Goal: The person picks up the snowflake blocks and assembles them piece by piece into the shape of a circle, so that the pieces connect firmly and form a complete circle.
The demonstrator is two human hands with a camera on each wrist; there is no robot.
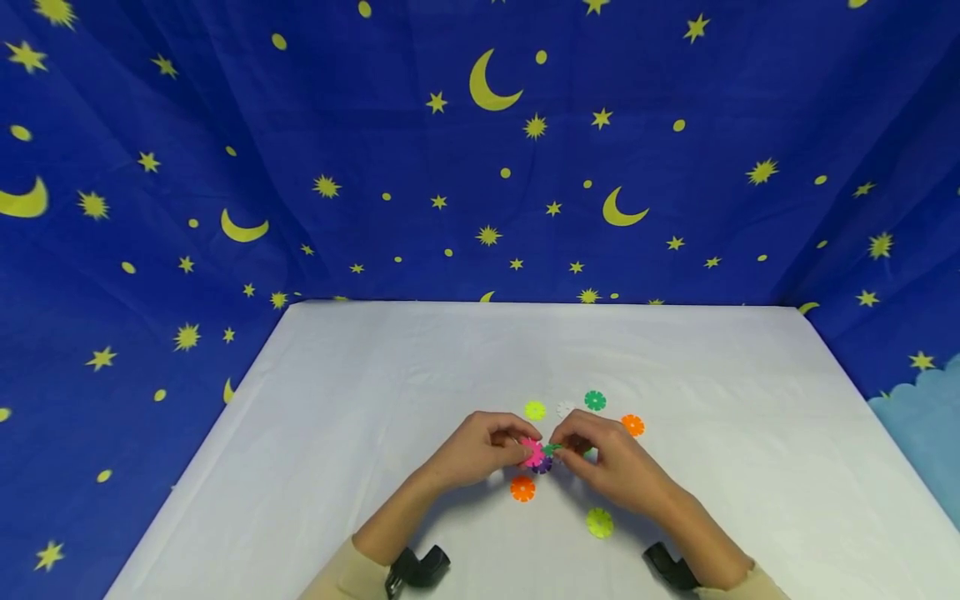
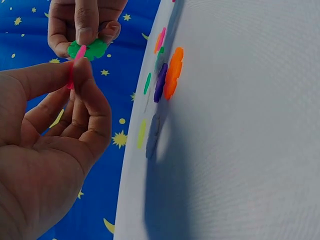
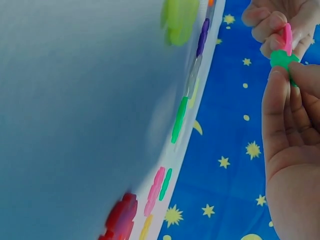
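My left hand (image 1: 480, 450) pinches a pink notched plastic disc (image 1: 532, 452) between thumb and fingertips. A green notched disc (image 2: 94, 49) is pinched by my right hand (image 1: 611, 458). The two discs meet at their edges, roughly crosswise to each other, above the table; how deep their slots interlock I cannot tell. Just below them on the cloth lies a purple disc (image 1: 542, 467), partly covered in the head view. Nearer to me are an orange disc (image 1: 522, 489) and a yellow-green disc (image 1: 600, 523).
Beyond the hands lie a yellow disc (image 1: 535, 410), a white disc (image 1: 565, 408), a green disc (image 1: 595, 401) and another orange disc (image 1: 633, 425). A red disc (image 3: 120, 217) shows in the right wrist view. A white cloth covers the table (image 1: 337, 392); a blue star-patterned curtain (image 1: 420, 150) surrounds it.
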